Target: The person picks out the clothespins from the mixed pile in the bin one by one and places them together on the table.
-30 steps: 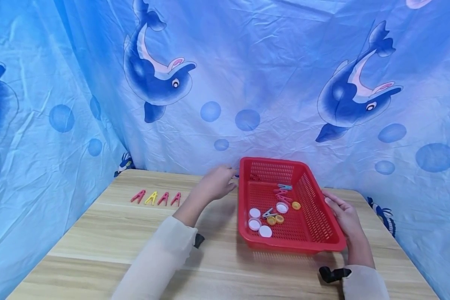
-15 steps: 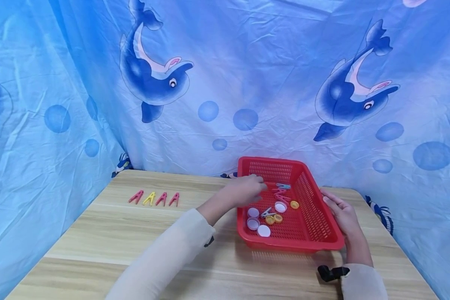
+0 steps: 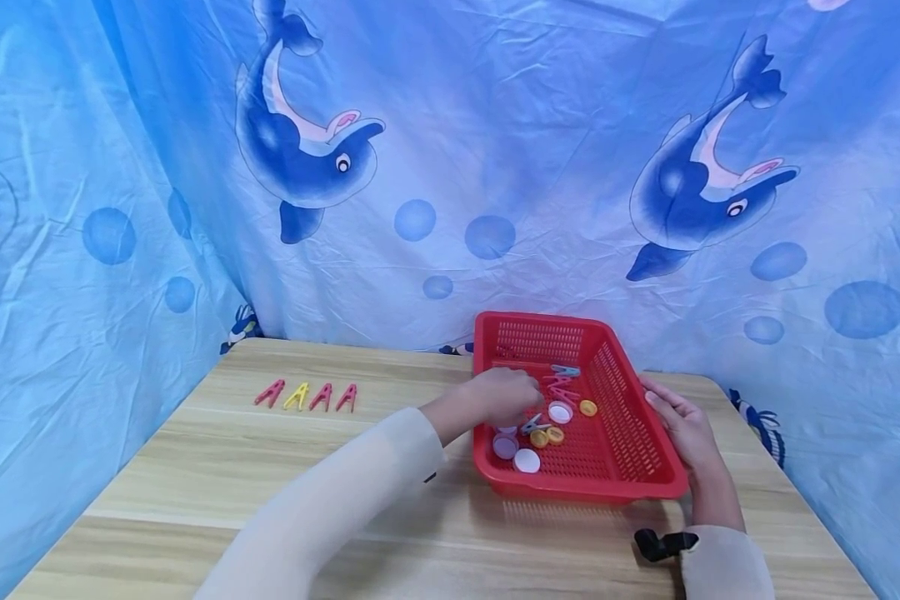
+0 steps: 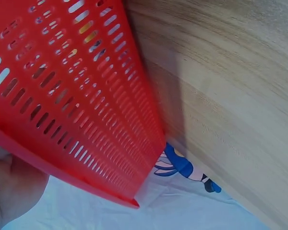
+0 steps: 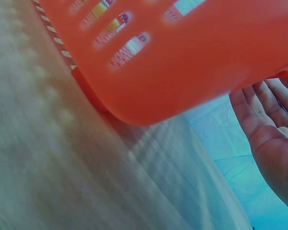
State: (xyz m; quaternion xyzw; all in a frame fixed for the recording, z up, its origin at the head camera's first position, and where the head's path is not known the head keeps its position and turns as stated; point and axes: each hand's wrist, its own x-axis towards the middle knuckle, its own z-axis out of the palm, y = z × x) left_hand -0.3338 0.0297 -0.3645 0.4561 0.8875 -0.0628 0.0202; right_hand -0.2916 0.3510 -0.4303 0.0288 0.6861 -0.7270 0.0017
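A red plastic basket [image 3: 570,487] with slotted walls stands on the right of the table, its near end raised slightly. My right hand [image 3: 682,425] grips its right rim, thumb on top and fingers beneath. My left hand [image 3: 504,396] reaches over the left rim into the basket, above the caps; its fingertips are hidden, so I cannot tell what they hold. Near it lie a grey clothespin [image 3: 534,424], white round caps [image 3: 527,461] and yellow caps [image 3: 555,435]. Farther back are a blue clothespin [image 3: 566,370] and pink clothespins [image 3: 564,395].
On the left of the wooden table [image 3: 195,492], a yellow clothespin [image 3: 297,397] and several red clothespins [image 3: 347,397] lie in a row. A blue dolphin-print curtain [image 3: 450,167] hangs behind the table and along its sides.
My left hand has moved right, from outside the basket's left rim to inside and down toward the caps. The right hand keeps its grip on the rim.
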